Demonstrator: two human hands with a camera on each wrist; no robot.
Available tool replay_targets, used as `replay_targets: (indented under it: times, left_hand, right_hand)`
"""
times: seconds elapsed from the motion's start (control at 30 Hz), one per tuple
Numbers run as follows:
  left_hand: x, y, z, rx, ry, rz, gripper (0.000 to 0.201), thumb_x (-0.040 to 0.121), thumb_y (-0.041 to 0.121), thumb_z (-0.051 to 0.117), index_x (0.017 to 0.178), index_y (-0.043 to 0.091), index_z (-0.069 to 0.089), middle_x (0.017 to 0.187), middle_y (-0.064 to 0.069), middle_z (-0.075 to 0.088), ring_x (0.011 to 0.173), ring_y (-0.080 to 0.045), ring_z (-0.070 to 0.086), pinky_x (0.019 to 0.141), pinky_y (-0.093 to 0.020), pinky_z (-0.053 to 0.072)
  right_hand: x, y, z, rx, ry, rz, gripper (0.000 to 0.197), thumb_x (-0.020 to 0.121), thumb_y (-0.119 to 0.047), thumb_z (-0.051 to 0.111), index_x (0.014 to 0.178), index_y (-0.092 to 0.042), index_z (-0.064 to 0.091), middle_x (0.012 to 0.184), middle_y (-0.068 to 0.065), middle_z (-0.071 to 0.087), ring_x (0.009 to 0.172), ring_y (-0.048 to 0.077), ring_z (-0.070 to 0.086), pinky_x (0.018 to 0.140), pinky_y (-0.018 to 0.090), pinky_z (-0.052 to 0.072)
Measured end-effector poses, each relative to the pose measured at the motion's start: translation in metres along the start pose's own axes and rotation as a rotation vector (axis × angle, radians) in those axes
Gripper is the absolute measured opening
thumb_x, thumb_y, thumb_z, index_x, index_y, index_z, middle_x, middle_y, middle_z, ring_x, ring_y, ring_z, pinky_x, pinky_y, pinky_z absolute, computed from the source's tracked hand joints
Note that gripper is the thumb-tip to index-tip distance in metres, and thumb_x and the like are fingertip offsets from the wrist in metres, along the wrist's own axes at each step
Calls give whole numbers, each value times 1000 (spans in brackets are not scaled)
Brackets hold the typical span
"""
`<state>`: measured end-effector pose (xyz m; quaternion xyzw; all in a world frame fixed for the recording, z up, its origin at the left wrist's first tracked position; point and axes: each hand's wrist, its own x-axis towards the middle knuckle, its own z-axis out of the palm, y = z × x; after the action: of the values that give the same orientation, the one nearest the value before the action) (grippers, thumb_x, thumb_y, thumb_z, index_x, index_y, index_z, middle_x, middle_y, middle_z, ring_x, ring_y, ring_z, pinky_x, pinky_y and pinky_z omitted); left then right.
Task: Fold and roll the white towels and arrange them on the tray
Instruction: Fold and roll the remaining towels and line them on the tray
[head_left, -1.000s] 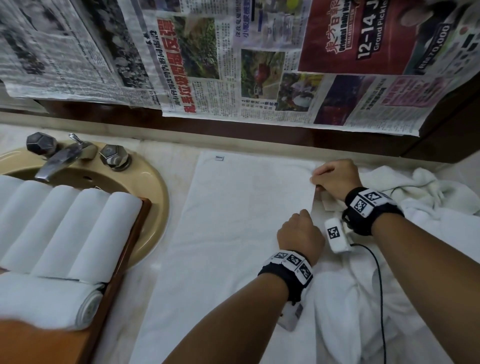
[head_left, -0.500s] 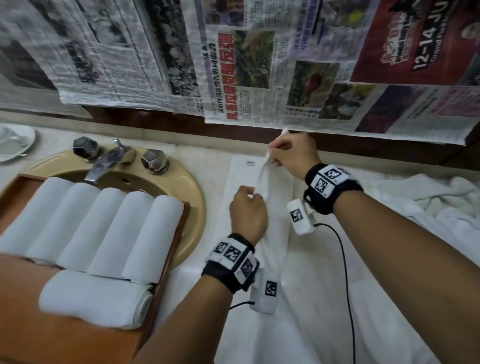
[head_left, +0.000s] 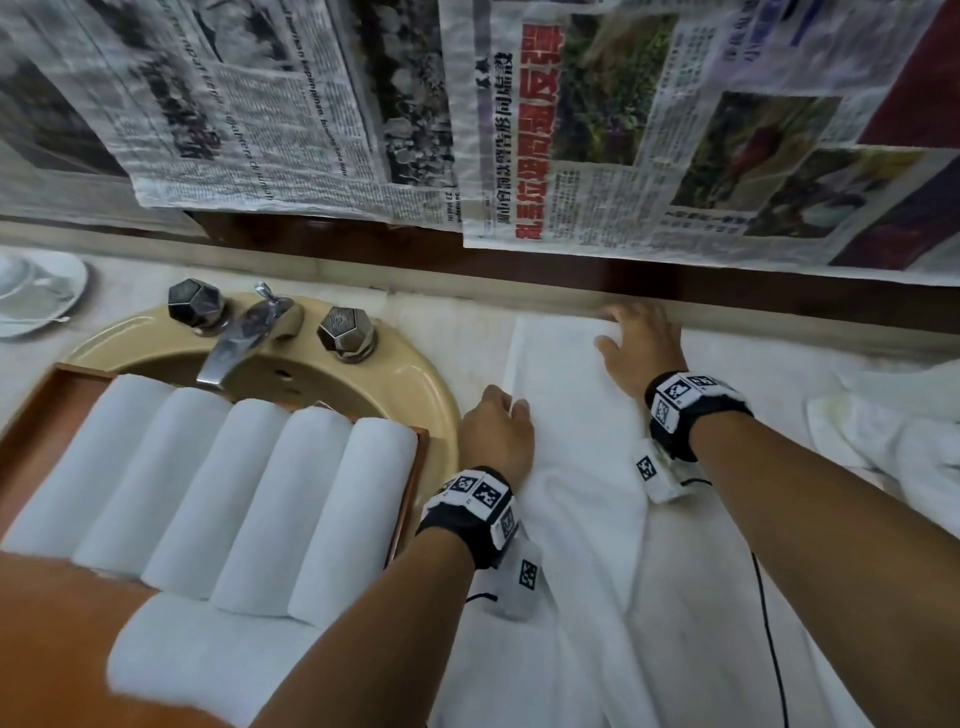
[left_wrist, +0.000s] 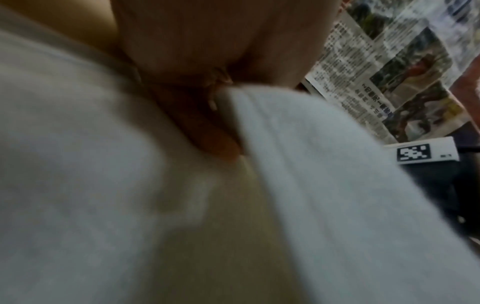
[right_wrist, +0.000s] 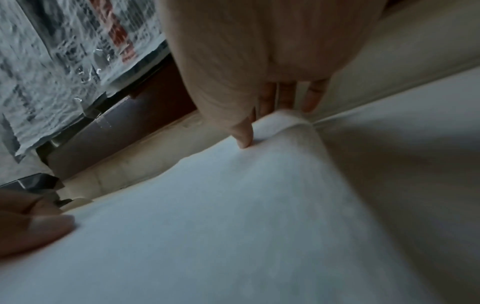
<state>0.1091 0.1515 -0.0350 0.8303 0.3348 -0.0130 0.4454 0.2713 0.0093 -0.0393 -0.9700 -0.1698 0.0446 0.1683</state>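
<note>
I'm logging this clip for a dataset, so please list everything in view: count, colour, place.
rolled towels: six, white; five side by side on the tray, one crosswise in front of them
tray: one, brown wood, over the basin
flat towel: one, white, folded lengthwise on the counter right of the basin
loose towels: white heap, count unclear, far right
basin: one, beige, left
tap: one, metal, between two faceted knobs
saucer: one, white, far left
newspapers: several sheets, hung on the wall
left hand: pinches the flat towel's left edge
right hand: fingers spread, presses the towel's far end
</note>
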Motion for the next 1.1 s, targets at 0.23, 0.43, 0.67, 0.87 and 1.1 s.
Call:
replay_targets:
  times: [0.23, 0.43, 0.67, 0.87, 1.1]
  left_hand:
    - [-2, -2, 3, -77, 53, 22, 18, 105, 20, 38, 113, 5, 46, 102, -20, 66, 92, -39, 62, 71, -36, 44]
    - [-5, 1, -2, -54, 11, -1, 16, 104, 12, 37, 117, 5, 43, 96, -16, 65, 89, -37, 64, 67, -33, 40]
    - [-10, 9, -8, 448, 84, 359, 53, 85, 5, 53, 136, 17, 50, 131, -12, 47, 111, -33, 49, 88, -44, 48]
    - [-5, 2, -14, 703, -213, 363, 52, 92, 9, 43, 144, 13, 46, 160, -8, 28, 138, -32, 33, 108, -47, 34]
    - [-73, -18, -40, 336, -163, 234, 57, 93, -4, 44, 149, 4, 42, 156, -17, 33, 144, -33, 31, 119, -35, 25]
  right_hand:
    - [-5, 0, 0, 285, 125, -77, 9, 94, -16, 59, 98, -21, 64, 96, -4, 62, 105, 26, 57, 100, 49, 39]
    - [10, -8, -4, 106, -1, 14, 8, 96, -30, 57, 101, -31, 63, 111, -2, 65, 117, 24, 52, 97, 35, 24]
    - [-19, -34, -15, -152, -135, -74, 50, 96, -27, 54, 145, -18, 41, 155, 9, 33, 141, 31, 29, 112, 44, 29]
    - [-75, -16, -15, -149, -429, -79, 63, 104, -45, 36, 159, -22, 16, 168, 2, -1, 154, 21, 1, 123, 46, 10]
    - [-172, -2, -32, 0, -258, 34, 37, 99, -32, 48, 126, -8, 56, 137, 11, 53, 123, 31, 47, 105, 41, 39]
